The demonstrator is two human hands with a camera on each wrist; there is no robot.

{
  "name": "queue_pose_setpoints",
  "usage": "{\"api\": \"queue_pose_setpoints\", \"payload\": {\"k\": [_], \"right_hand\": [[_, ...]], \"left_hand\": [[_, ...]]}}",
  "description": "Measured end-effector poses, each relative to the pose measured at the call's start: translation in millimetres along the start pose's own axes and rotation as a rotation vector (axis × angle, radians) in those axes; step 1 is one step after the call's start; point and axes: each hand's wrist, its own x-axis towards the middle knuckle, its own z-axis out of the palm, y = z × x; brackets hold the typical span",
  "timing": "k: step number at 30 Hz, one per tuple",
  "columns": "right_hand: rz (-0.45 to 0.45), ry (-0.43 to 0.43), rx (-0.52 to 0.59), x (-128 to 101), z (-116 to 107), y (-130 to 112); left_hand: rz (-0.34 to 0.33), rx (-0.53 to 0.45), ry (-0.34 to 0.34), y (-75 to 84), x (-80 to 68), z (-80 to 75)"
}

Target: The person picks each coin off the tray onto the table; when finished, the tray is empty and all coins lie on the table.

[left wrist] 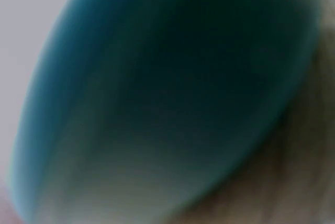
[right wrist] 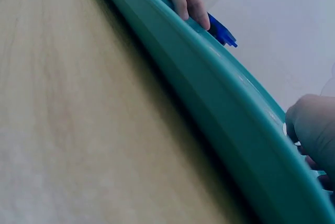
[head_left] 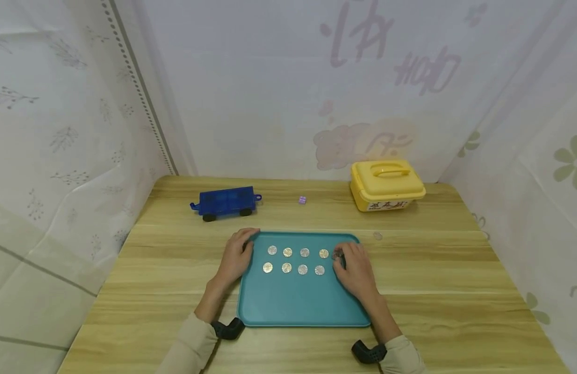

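Note:
A teal tray (head_left: 304, 304) bears several shiny round coins (head_left: 303, 269) in two rows, some silvery and some golden. My left hand (head_left: 234, 257) rests on the tray's far left corner, its fingers lying along the rim. Over the far right corner, my right hand (head_left: 358, 270) pinches a coin (head_left: 336, 254) between thumb and fingertips, at the right end of the far row. That coin is partly hidden by the fingers. In the right wrist view, the left hand's fingers (right wrist: 196, 9) drape over the rim. Only a blurred teal shape fills most of the left wrist view.
Beyond the tray stand a blue wheeled toy wagon (head_left: 227, 201), a small purple block (head_left: 302, 200) and a yellow lidded box (head_left: 387, 184) with a handle. A pale round disc (head_left: 377, 236) lies on the wooden table (head_left: 456, 291) right of the tray. Patterned curtains surround the table.

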Motion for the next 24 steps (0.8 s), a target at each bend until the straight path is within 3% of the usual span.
{"api": "queue_pose_setpoints", "payload": {"k": [7, 24], "right_hand": [[0.004, -0.079, 0.137, -2.7, -3.2, -0.8], [-0.018, -0.06, 0.174, -5.6, -5.0, -2.8]], "left_hand": [[0.008, 0.001, 0.004, -0.2, 0.4, 0.5], [-0.035, -0.005, -0.02, 1.6, 0.3, 0.0]]}}
